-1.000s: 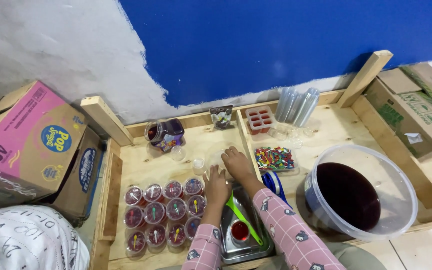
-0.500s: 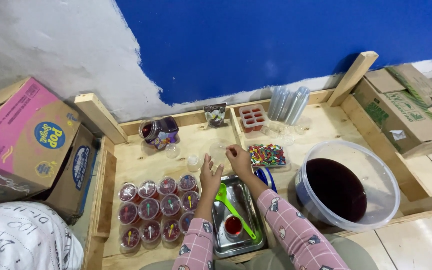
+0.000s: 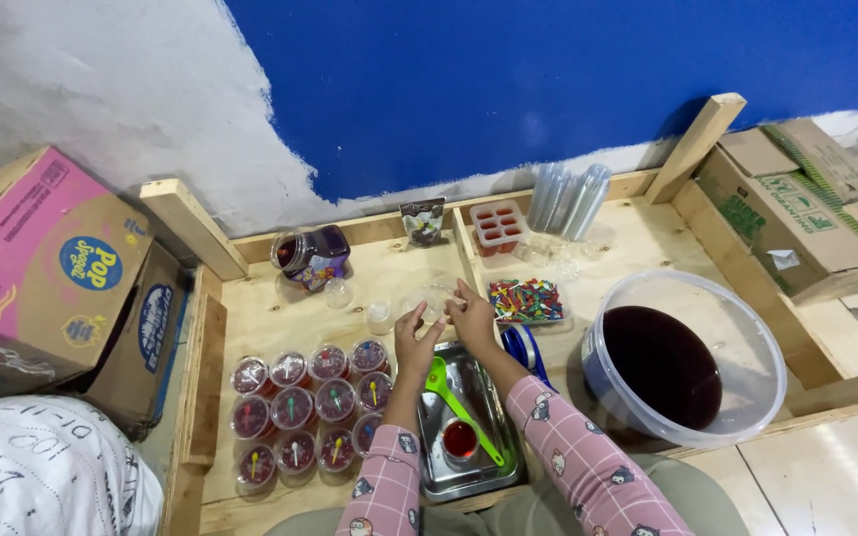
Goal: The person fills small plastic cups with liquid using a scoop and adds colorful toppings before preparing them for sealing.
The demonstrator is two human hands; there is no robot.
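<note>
My left hand (image 3: 414, 339) and my right hand (image 3: 472, 318) meet just above the far end of a steel tray (image 3: 489, 474). Both pinch a small clear plastic cup (image 3: 436, 301) between their fingertips; it is hard to make out. On the tray lie a green spoon (image 3: 461, 405) and a small cup of red liquid (image 3: 460, 439). To the left of the tray stand several filled cups (image 3: 310, 402) of dark red jelly, each with a little coloured spoon on top.
A big clear tub of dark red liquid (image 3: 685, 365) sits at the right. Beyond my hands are a tray of coloured spoons (image 3: 525, 300), empty clear cups (image 3: 379, 316), a jar (image 3: 310, 254), a red mould (image 3: 499, 225) and stacked cups (image 3: 568, 199). Cardboard boxes (image 3: 42, 268) flank the wooden frame.
My left hand has lifted off the filled cups and come up to my right hand, and both now pinch the clear cup. The view has shifted slightly.
</note>
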